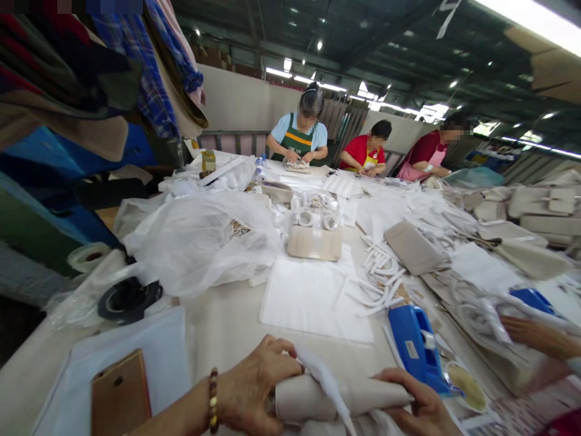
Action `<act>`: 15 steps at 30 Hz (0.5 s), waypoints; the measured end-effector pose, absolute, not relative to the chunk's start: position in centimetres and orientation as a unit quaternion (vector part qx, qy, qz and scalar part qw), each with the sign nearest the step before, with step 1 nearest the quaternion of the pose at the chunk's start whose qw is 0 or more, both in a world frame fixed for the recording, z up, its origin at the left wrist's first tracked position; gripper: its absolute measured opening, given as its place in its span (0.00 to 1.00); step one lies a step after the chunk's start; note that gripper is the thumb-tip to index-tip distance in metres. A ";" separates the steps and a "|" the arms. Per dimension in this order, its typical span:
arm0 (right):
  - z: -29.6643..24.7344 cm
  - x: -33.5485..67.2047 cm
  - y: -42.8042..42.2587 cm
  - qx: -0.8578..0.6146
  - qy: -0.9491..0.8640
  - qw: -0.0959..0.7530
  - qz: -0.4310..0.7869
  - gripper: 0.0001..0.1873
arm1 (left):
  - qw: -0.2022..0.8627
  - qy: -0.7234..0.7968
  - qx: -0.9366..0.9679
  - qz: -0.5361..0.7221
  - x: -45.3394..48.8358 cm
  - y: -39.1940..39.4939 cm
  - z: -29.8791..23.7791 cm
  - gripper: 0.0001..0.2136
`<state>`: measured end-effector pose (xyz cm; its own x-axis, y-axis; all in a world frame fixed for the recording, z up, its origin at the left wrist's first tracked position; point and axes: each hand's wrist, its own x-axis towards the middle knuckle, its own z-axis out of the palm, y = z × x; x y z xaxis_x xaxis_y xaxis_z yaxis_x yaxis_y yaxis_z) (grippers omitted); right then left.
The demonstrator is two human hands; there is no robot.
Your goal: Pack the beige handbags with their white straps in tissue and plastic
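Note:
At the near edge of the table I hold a beige, leather-like handbag (345, 396) between both hands. A loose white wrapping strip (324, 381) lies across its middle. My left hand (258, 381), with a beaded bracelet at the wrist, is closed around the bag's left end. My right hand (420, 399) grips the opposite end, its fingertips on the top and its thumb near the corner. The bag's underside is hidden. Beyond my hands, white sheets (313, 303) lie flat, and another beige bag (313, 243) with white-wrapped parts rests at their far edge.
A phone (120, 393) lies on white sheets at left, near black tape rolls (129, 297) and a large clear plastic bag (204, 242). At right are a blue tape dispenser (415, 348), white foam strips (381, 266) and a neighbour's arm (540, 336). Several people work across the table.

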<state>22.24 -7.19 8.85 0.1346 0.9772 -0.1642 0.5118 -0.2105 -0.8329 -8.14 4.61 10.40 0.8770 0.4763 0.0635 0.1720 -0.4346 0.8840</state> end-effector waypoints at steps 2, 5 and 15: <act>8.9 21.9 -7.2 -0.694 -0.525 0.333 0.362 0.12 | 0.530 0.205 0.801 0.191 -8.2 3.6 8.5 0.27; 9.0 21.0 -6.5 -0.703 -0.478 0.347 0.395 0.13 | 0.598 0.255 0.719 0.245 -8.2 2.5 5.8 0.29; 12.9 17.6 1.2 -0.690 -0.342 0.378 0.513 0.27 | 0.764 0.389 0.425 0.291 -6.2 7.6 3.6 0.15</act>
<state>17.55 1.18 12.92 0.2388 0.8606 -0.4498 0.0843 -0.4799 -0.8733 -6.23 7.63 3.56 0.5278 0.7747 -0.3481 -0.1133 0.4704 0.8752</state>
